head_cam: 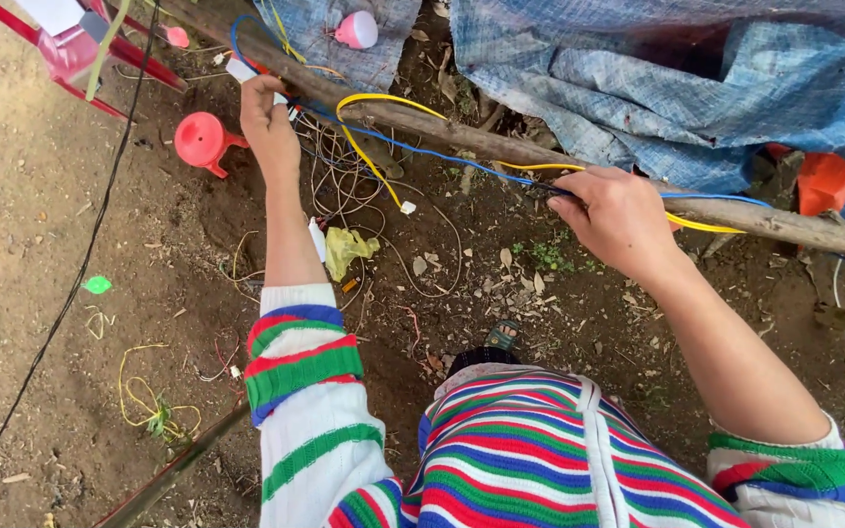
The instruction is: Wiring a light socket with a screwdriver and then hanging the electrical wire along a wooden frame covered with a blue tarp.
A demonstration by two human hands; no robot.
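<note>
Far left of frame: a thin black cable runs diagonally over bare dirt ground, with a loose coil of yellow wire lying lower left. Upper left: a pink plastic funnel-shaped piece on the soil. Just right of it the left hand, arm stretched up the frame, grip clenched around the blue wire and a small white piece where they meet the wooden pole. The pole runs from upper centre down to the right edge; blue wire and yellow wire trail along it between the two hands. A yellow plastic scrap lies below, mid-frame. Right of centre: right hand against the pole, fingers pinching the blue and yellow wires. Upper right: a blue tarpaulin draped behind the pole. Bottom: striped knit sleeves.
</note>
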